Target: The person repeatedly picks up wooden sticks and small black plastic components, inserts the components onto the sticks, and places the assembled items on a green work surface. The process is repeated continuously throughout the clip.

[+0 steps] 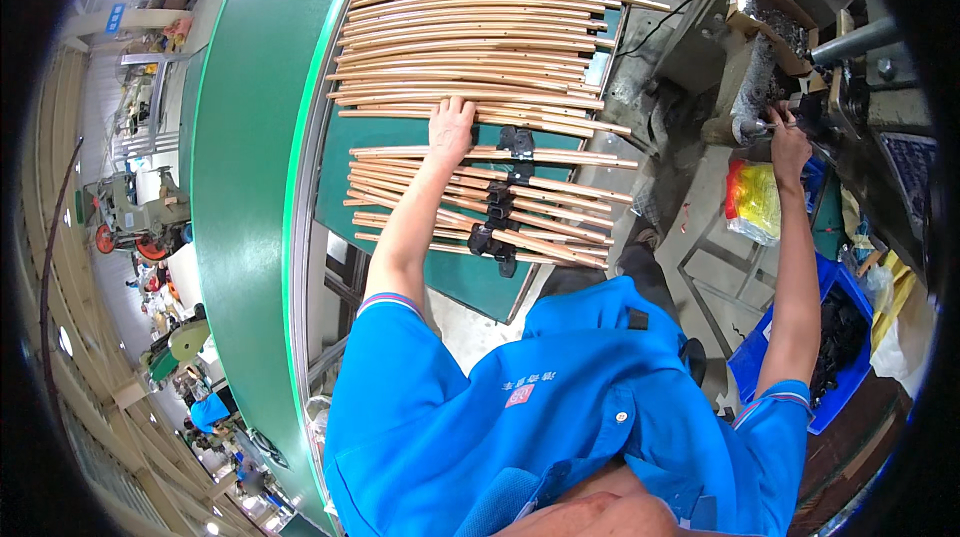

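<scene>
My left hand (pixel 452 129) reaches forward over the table, its fingers closed on the nearest copper-coloured tube (pixel 540 121) of a long row. Just this side of that hand lies a pile of similar tubes (pixel 575 209), joined in the middle by black plastic brackets (pixel 499 199). Far out to the right, my right hand (pixel 790 145) is at a dark machine, its fingers pinched together beside a metal chute (pixel 752 97). Whatever those fingers hold is too small to make out.
A cardboard box (pixel 772 19) of small metal parts sits above the chute. Below my right arm stands a blue bin (pixel 765 342) with black parts, near a yellow-and-red bag (pixel 752 199). A green conveyor belt (pixel 245 187) runs along the left of the table.
</scene>
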The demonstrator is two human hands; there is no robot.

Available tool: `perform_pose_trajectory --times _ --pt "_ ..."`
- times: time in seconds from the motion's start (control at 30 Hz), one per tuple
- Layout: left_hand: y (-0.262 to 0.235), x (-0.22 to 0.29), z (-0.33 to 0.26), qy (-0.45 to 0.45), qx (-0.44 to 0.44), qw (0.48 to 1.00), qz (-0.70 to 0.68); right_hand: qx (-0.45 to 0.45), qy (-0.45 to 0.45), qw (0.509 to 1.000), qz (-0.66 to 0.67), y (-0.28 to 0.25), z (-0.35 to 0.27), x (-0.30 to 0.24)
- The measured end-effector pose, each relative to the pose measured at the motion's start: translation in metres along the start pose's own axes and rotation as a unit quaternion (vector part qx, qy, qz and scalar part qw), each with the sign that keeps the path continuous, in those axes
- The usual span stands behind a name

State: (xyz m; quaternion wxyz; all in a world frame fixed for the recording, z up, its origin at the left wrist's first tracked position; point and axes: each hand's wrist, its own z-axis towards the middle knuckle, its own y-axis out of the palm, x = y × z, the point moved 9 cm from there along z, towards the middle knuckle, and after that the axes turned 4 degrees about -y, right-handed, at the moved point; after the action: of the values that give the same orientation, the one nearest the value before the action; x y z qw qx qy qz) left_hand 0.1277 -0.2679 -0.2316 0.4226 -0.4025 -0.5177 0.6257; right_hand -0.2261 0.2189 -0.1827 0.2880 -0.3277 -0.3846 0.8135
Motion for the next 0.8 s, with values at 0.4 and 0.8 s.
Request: perform_pose_trajectory --times 0.4,0.8 --pt "-0.032 -0.002 0.012 0.083 -0.220 0.972 -0.023 -0.106 0.222 0.745 0.620 -0.073 -0.007 -0.093" --pt "-0.200 0.207 -0.055 0.227 -0.073 0.971 -0.034 -0.098 0.289 0.705 0.640 -0.090 0.023 -0.160"
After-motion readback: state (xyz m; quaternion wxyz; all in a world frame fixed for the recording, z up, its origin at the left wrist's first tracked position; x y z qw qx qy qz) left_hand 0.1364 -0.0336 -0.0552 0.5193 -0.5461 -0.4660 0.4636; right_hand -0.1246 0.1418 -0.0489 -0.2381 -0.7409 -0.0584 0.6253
